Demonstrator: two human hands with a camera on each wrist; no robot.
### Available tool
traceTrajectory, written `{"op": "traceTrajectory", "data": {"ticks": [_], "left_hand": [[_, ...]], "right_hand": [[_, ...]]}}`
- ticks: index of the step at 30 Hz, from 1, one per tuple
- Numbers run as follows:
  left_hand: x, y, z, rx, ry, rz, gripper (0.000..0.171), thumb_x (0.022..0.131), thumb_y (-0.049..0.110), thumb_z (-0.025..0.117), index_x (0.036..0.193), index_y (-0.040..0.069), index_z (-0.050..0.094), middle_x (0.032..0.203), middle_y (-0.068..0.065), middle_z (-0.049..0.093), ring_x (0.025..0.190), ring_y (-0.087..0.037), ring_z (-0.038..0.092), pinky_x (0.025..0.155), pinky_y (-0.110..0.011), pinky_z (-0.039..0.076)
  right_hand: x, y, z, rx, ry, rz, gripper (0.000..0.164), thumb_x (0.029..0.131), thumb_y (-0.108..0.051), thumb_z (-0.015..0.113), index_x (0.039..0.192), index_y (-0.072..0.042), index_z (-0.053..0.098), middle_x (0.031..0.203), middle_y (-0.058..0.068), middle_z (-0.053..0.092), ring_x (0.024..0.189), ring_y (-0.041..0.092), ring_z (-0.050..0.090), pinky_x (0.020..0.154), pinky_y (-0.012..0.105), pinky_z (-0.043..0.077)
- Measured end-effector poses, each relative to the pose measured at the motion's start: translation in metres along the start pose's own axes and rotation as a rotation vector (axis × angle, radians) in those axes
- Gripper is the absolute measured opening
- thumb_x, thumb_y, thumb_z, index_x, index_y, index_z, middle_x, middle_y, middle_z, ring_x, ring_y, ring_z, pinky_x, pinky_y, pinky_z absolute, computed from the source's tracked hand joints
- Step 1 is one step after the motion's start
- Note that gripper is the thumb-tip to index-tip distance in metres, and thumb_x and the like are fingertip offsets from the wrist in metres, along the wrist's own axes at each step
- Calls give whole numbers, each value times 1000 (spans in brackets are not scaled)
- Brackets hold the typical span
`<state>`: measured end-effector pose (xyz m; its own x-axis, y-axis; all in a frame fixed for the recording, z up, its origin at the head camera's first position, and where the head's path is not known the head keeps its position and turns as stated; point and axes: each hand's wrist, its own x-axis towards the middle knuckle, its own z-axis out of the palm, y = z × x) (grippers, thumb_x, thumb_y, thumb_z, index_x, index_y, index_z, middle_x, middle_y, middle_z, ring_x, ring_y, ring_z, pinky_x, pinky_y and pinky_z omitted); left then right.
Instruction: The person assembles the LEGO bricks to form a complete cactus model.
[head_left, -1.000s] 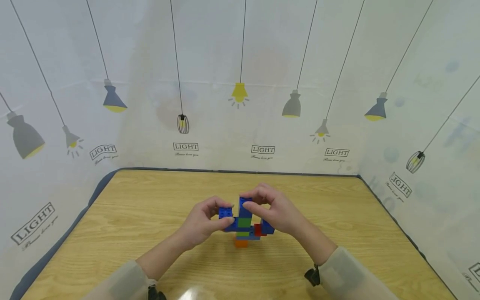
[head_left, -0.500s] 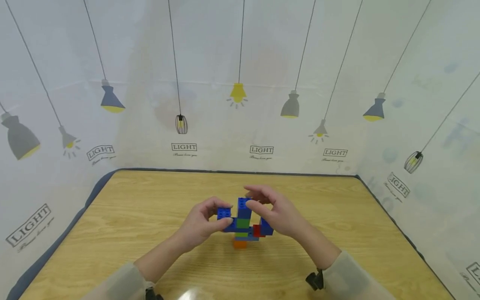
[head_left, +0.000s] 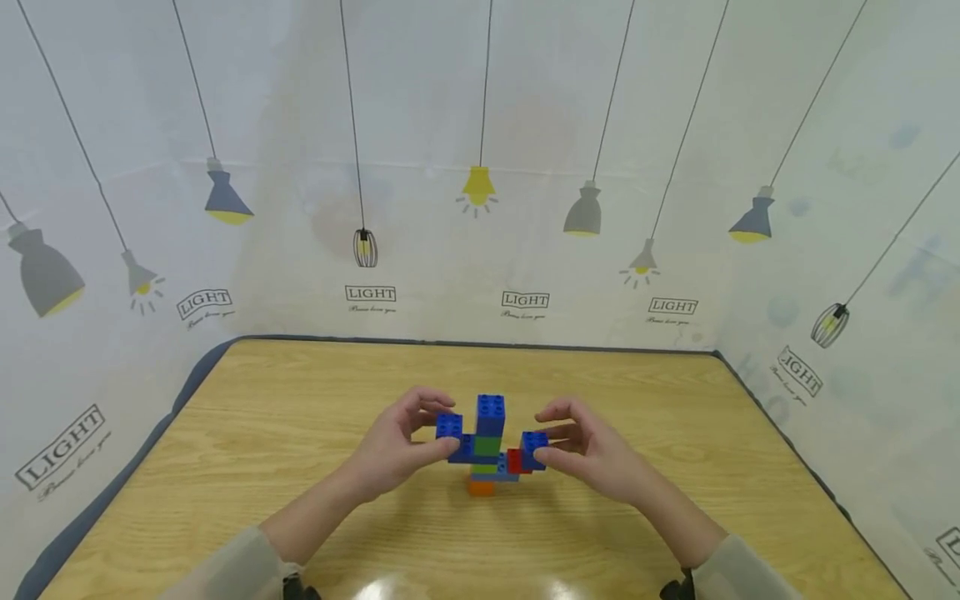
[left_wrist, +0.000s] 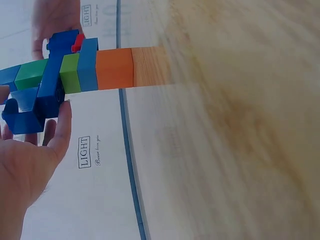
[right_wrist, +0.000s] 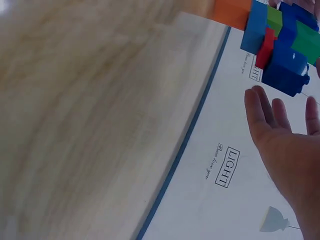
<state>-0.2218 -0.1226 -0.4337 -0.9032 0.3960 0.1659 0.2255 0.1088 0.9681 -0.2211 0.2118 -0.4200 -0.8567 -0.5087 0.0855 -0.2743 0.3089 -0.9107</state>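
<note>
A toy-brick structure stands on the table on an orange brick (head_left: 482, 488). Light green, pale blue and long dark blue bricks sit above it, then a green brick (head_left: 487, 446) topped by a blue brick (head_left: 491, 415). My left hand (head_left: 393, 446) is curled round the left blue brick (head_left: 449, 427), thumb in front and fingers behind. At the right end a blue brick (head_left: 535, 448) sits beside a red brick (head_left: 515, 461). My right hand (head_left: 600, 458) is around that blue brick, fingers spread; in the right wrist view its fingers (right_wrist: 257, 112) are apart from it.
The wooden table (head_left: 300, 400) has a dark blue edge (head_left: 465, 342) at the back. Behind it hangs a pale wall cloth (head_left: 427, 125) printed with lamps and the word LIGHT.
My right hand has left the top blue brick and moved down and right to the right-end blue brick. My left hand stays at the left brick, its fingers slightly raised.
</note>
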Motion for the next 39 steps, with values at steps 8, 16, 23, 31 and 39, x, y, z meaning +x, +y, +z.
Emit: {"op": "traceTrajectory", "data": {"ticks": [8,16,23,31,39], "left_hand": [[-5,-4,0,-112,-33,29,35,100,-1,75,129,5,57,136,-13,52,126,-34,65,93,-37,67],[-5,-6,1,-132,-56,48,40,102,-4,72,135,4,53,137,-15,48,124,-32,66,93,-36,67],[-1,-5,3,-149,19,-5,44,104,-1,71,142,10,50,144,-22,50,124,-35,67,95,-40,67],[8,-1,5,-173,70,-33,60,99,-1,78,151,16,51,157,-19,48,132,-35,63,98,-35,66],[14,-4,4,-119,22,19,76,96,-11,75,160,16,45,159,-22,45,130,-32,62,99,-29,64]], "right_hand": [[-4,12,5,80,-90,-1,35,108,-7,69,133,-4,44,147,28,49,129,42,69,100,38,65],[0,15,9,114,-93,5,35,109,-5,67,132,-3,41,134,23,48,123,38,69,99,37,65],[3,15,11,159,-57,25,47,106,-4,71,139,-4,38,139,30,52,120,34,71,99,36,65],[6,13,9,154,-6,64,67,99,0,78,149,-10,35,145,31,50,121,35,72,97,34,66],[9,14,5,139,18,75,67,100,-2,79,152,-8,37,142,30,55,112,32,74,95,33,66]]}}
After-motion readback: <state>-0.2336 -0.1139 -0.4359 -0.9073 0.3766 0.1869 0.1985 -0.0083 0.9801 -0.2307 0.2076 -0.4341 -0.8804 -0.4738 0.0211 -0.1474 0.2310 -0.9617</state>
